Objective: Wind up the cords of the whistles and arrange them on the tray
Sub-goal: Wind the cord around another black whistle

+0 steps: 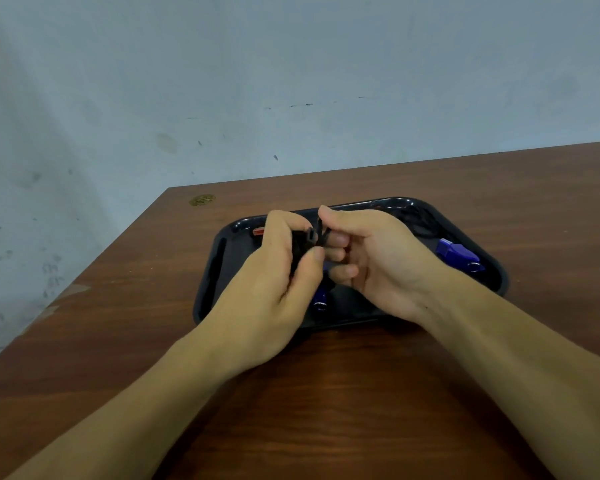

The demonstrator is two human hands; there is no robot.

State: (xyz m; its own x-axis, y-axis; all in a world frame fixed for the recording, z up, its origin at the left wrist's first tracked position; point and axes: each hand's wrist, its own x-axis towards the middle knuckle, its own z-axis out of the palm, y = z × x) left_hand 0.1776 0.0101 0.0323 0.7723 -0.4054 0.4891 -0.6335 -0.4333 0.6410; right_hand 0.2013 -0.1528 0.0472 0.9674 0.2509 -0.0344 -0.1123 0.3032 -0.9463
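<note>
A black tray (215,268) lies on the brown wooden table. Both hands meet above its middle. My left hand (274,282) grips a bundle of black cord (310,239) between thumb and curled fingers. My right hand (371,258) pinches the same cord from the right with its fingertips. Below the hands a blue whistle (320,301) hangs or lies partly hidden. Another blue whistle (456,254) rests at the tray's right side with its black cord (420,220) piled behind it. A sliver of a red whistle (258,231) shows behind my left hand.
The table (361,393) runs from the near edge to the pale wall at the back; its left edge slants close to the tray. A small brass-coloured mark (202,200) sits near the table's far left corner.
</note>
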